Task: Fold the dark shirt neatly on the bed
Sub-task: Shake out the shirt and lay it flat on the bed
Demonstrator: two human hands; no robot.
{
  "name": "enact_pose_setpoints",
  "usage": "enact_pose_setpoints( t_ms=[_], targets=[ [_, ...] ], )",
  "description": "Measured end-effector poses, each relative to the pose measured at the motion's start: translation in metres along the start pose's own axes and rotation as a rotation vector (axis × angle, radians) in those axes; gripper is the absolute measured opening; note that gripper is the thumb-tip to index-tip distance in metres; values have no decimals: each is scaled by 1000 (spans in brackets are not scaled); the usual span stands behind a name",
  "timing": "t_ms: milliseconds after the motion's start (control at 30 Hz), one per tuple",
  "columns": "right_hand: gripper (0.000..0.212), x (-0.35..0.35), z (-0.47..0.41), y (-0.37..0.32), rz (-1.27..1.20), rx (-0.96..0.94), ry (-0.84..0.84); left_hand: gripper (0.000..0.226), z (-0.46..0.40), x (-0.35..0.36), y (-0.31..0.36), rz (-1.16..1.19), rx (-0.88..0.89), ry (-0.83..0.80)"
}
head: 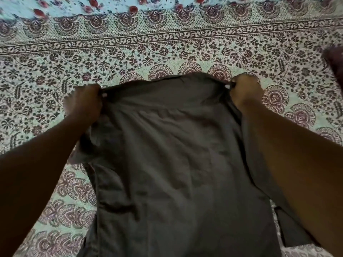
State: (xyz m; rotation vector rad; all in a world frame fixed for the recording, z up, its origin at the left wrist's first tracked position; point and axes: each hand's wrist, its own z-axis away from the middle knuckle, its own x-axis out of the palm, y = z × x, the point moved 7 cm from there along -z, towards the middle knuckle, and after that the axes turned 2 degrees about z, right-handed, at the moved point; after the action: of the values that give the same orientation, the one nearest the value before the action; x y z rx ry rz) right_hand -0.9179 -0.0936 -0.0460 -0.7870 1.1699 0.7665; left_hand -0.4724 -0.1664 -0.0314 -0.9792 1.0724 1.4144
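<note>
The dark grey shirt (172, 160) is spread lengthwise over the bed, running from the middle of the view down to the bottom edge. My left hand (84, 103) grips its far left corner, fingers curled round the cloth. My right hand (245, 91) grips the far right corner in the same way. The far edge is stretched between the two hands. Part of the shirt's right side is hidden under my right forearm, with a dark flap (291, 229) showing at the lower right.
The bed is covered by a pale green sheet (167, 51) with dark red floral and medallion print. A second cloth with red flowers (111, 6) lies along the far edge. A dark red object (336, 60) sits at the right edge.
</note>
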Motion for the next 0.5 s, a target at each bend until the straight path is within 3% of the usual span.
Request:
enact_pose_setpoints(
  t_ms=[133, 233, 300, 367, 467, 500],
  targets=[
    [19, 13, -12, -7, 86, 52, 45, 29, -17, 10, -10, -58, -45, -5],
    [26, 25, -14, -4, 123, 94, 31, 53, -27, 19, -38, -36, -144, -28],
    [33, 27, -9, 0, 131, 119, 56, 51, -29, 22, -49, 43, -172, -31],
    [45, 24, 5, -7, 129, 106, 144, 30, -23, 21, -43, 109, -117, 41],
    [53, 27, 51, -39, 113, -105, 289, 36, 12, 11, -13, 103, 73, 294],
    [51, 35, 69, -53, 88, -229, 283, 35, 27, 13, 4, 115, 185, 310]
  ],
)
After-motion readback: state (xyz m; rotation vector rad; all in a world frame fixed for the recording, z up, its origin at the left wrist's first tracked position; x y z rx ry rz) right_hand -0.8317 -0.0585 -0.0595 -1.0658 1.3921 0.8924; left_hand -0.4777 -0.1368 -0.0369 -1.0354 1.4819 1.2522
